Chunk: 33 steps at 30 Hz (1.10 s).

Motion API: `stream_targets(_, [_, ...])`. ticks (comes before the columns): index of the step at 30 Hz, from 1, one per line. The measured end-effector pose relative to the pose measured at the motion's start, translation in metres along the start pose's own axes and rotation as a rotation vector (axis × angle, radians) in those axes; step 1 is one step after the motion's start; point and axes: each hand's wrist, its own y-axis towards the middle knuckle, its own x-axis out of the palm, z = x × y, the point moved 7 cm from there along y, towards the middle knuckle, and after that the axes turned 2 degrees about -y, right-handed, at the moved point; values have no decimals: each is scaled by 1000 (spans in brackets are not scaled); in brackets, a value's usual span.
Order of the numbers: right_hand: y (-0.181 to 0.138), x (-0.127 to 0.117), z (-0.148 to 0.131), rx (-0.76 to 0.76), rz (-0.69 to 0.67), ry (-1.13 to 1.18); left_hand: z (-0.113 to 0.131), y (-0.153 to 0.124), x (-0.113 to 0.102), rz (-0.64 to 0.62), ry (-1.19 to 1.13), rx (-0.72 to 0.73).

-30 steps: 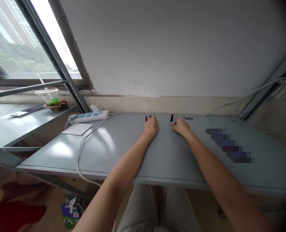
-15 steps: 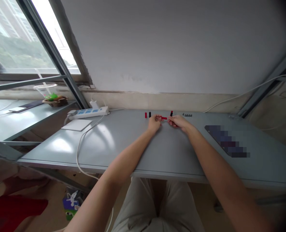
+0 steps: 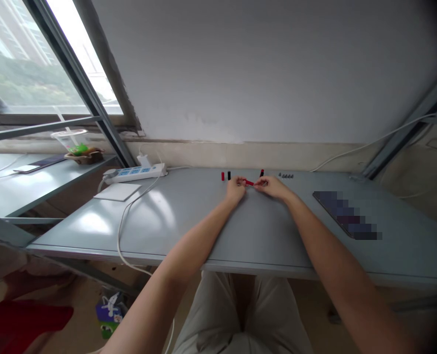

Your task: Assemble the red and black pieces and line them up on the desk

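Note:
Both my hands meet at the far middle of the grey table (image 3: 174, 216). My left hand (image 3: 235, 189) and my right hand (image 3: 273, 187) are each pinched on an end of a small red piece (image 3: 250, 183) held between them just above the tabletop. Behind the hands stand a small red cap-like piece (image 3: 222, 176), a black one (image 3: 229, 175) and a red-and-black one (image 3: 262, 172). A short row of several tiny dark parts (image 3: 286, 175) lies to the right of these.
A white power strip (image 3: 135, 172) with a white cable (image 3: 124, 221) lies at the back left beside a white pad (image 3: 117, 191). A blurred dark flat object (image 3: 346, 215) lies on the right. A second table (image 3: 15, 184) with a cup stands to the left.
My hands have drawn together from apart and now hold the small red piece between them. The view has shifted slightly upward.

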Motion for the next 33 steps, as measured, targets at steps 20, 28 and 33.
stream_targets(20, [-4,-20,51,334,322,-325,11,-4,2,-40,423,238])
stream_targets(28, [-2,-19,50,327,327,-346,20,-1,18,-103,543,303])
stream_targets(33, [-2,-20,52,338,348,-377,22,15,30,-92,585,290])
